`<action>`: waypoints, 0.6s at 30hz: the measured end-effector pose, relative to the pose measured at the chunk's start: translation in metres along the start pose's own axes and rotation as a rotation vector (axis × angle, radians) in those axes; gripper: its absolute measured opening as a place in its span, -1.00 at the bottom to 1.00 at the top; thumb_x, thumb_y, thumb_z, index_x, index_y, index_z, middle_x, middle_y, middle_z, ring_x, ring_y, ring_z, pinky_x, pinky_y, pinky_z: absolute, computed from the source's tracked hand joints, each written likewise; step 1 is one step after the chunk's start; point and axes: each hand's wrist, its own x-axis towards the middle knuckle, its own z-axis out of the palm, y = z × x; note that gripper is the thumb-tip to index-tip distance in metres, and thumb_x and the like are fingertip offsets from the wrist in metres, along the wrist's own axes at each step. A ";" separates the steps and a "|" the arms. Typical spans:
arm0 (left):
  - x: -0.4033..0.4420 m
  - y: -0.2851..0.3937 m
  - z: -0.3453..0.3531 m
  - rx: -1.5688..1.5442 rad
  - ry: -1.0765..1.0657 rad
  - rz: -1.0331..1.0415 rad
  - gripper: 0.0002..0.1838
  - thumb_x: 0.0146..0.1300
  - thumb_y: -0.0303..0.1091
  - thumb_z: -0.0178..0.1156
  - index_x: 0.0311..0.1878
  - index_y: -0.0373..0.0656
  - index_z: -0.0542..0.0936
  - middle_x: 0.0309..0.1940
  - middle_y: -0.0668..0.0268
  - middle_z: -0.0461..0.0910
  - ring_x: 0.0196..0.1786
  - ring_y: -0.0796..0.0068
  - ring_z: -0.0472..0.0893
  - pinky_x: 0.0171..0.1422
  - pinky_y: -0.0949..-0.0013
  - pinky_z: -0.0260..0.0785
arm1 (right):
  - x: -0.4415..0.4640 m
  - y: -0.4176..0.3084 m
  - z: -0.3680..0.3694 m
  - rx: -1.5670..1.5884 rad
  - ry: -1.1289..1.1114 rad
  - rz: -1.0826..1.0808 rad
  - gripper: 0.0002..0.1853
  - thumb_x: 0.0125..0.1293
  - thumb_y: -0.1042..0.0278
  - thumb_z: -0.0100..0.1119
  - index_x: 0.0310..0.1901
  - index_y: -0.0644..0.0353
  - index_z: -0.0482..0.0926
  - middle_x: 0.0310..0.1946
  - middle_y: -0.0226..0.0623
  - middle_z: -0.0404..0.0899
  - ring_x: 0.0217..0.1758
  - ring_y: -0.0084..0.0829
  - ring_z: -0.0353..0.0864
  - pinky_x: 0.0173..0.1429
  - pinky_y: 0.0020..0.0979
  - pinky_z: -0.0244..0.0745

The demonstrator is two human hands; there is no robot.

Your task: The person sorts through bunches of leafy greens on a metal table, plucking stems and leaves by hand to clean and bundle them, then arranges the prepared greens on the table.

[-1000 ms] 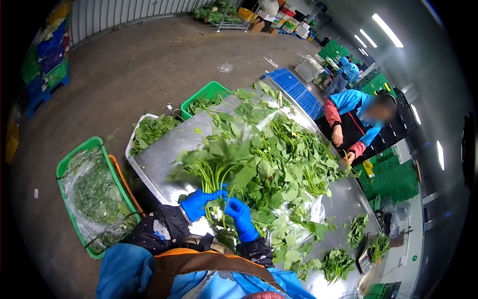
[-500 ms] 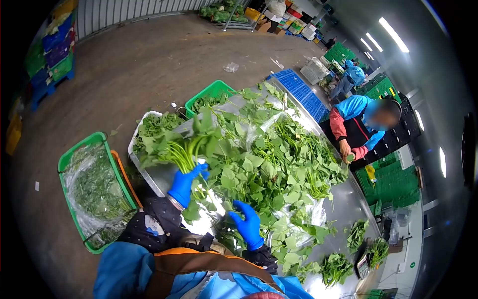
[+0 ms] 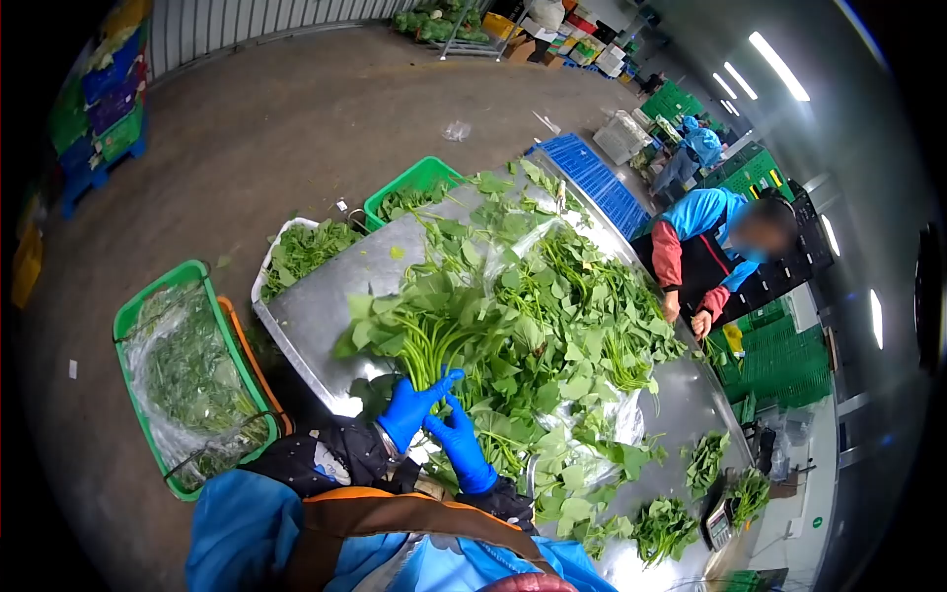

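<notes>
Your left hand (image 3: pixel 406 412) is closed round the stems of a leafy bunch (image 3: pixel 424 331) above the near side of the metal table (image 3: pixel 340 286), and your right hand (image 3: pixel 462 449) is beside it, fingers partly bent. If that left grip loosens while the right fingers work at the stem ends, stems could slip out into the pile of greens (image 3: pixel 562 306) alongside.

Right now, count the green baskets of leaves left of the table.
2: the large green basket at lower left, the smaller green basket beyond the white tub. More may be hidden.
</notes>
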 end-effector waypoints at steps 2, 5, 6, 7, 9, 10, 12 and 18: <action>-0.002 -0.003 -0.001 0.048 -0.051 -0.004 -0.64 0.25 -0.16 0.02 0.01 -0.17 0.50 -0.03 0.30 0.47 0.00 0.55 0.41 0.11 0.40 0.21 | 0.001 0.007 -0.002 0.068 -0.021 0.016 -0.41 0.14 0.32 0.20 0.14 0.38 0.21 -0.37 -0.35 0.47 -0.45 -0.69 0.34 -0.44 -0.60 0.24; -0.005 -0.010 -0.003 0.051 -0.154 0.010 -0.64 0.25 -0.13 0.02 0.00 -0.14 0.51 -0.04 0.31 0.47 -0.02 0.54 0.42 0.10 0.39 0.22 | -0.002 0.007 -0.012 0.024 -0.160 0.099 -0.41 0.13 0.30 0.21 0.13 0.35 0.22 -0.51 -0.43 0.47 -0.54 -0.71 0.34 -0.51 -0.61 0.19; -0.008 -0.009 -0.001 0.014 -0.164 -0.061 -0.63 0.24 -0.11 0.03 -0.01 -0.14 0.51 -0.07 0.33 0.48 -0.02 0.52 0.42 0.10 0.39 0.22 | -0.003 0.011 -0.012 0.045 -0.131 0.113 -0.53 0.12 0.29 0.21 0.02 0.32 0.34 -0.61 -0.50 0.44 -0.61 -0.73 0.30 -0.56 -0.62 0.15; -0.012 -0.008 0.000 0.010 -0.184 -0.092 -0.63 0.24 -0.11 0.04 0.00 -0.14 0.50 -0.07 0.33 0.48 -0.03 0.52 0.42 0.10 0.40 0.22 | -0.006 0.012 -0.014 0.025 -0.143 0.128 -0.61 0.12 0.31 0.21 -0.06 0.31 0.38 -0.59 -0.48 0.46 -0.59 -0.71 0.33 -0.54 -0.63 0.18; -0.014 -0.006 0.001 0.006 -0.224 -0.139 -0.61 0.23 -0.09 0.05 0.00 -0.13 0.50 -0.08 0.33 0.48 -0.03 0.52 0.42 0.09 0.40 0.23 | -0.008 0.009 -0.020 -0.020 -0.172 0.147 -0.74 0.12 0.34 0.20 -0.21 0.28 0.46 -0.54 -0.44 0.49 -0.56 -0.69 0.39 -0.50 -0.63 0.23; -0.014 -0.007 0.001 -0.044 -0.245 -0.196 -0.61 0.22 -0.10 0.05 0.02 -0.12 0.49 -0.07 0.32 0.48 -0.02 0.53 0.42 0.07 0.40 0.25 | -0.009 0.008 -0.020 -0.011 -0.182 0.130 -0.78 0.13 0.30 0.20 -0.28 0.25 0.48 -0.55 -0.45 0.50 -0.57 -0.70 0.39 -0.53 -0.65 0.20; -0.014 -0.004 0.002 -0.049 -0.238 -0.237 -0.61 0.21 -0.10 0.07 0.02 -0.13 0.49 -0.07 0.31 0.49 -0.04 0.54 0.44 0.05 0.41 0.27 | -0.010 0.008 -0.021 0.001 -0.163 0.178 -0.77 0.15 0.27 0.17 -0.26 0.24 0.48 -0.55 -0.45 0.50 -0.57 -0.71 0.39 -0.53 -0.66 0.21; -0.002 -0.016 -0.015 0.422 -0.417 -0.281 -0.54 0.11 0.05 0.15 -0.20 -0.22 0.56 -0.36 0.33 0.58 -0.33 0.57 0.52 -0.19 0.48 0.36 | -0.012 0.002 -0.038 0.036 -0.080 0.201 -0.68 0.23 0.24 0.07 -0.06 0.25 0.40 -0.46 -0.41 0.53 -0.49 -0.64 0.48 -0.48 -0.67 0.33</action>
